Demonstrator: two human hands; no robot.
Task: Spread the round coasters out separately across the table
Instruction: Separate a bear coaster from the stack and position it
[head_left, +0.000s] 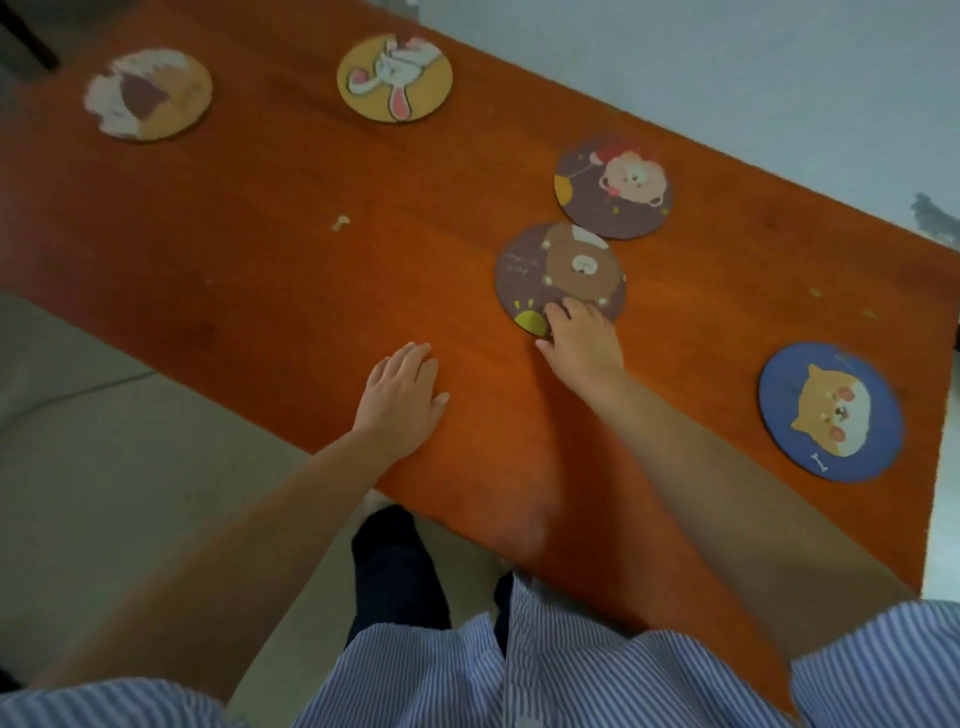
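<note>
- Nearest: the person's striped shirt (571, 670), with both bare forearms reaching out over the orange tabletop (260, 234).
- Left hand (402, 397): flat on the tabletop near its front edge, palm down, fingers loosely together, holding nothing.
- Right hand (582, 340): fingertips pressing on the near rim of the bear coaster (558, 273), thumb on the wood beside it; it pins the coaster rather than clamps it.
- Dog coaster (830, 411): blue, lying alone towards the right end of the tabletop, well apart from the others.
- Pig coaster (614, 188): just beyond the bear coaster; their rims almost meet, and contact cannot be ruled out.
- Rabbit coaster (395, 78) and the brown-and-white coaster (148, 94): far side, each lying separate.
- Crumb (340, 222): a small pale speck on bare wood, mid-table.
- Risk, as a judgement: sliding the bear coaster away from the person would nudge or override the pig coaster; dragging it too far back could tip it off the front edge.
- Containers: none in view; every coaster lies directly on the tabletop.
</note>
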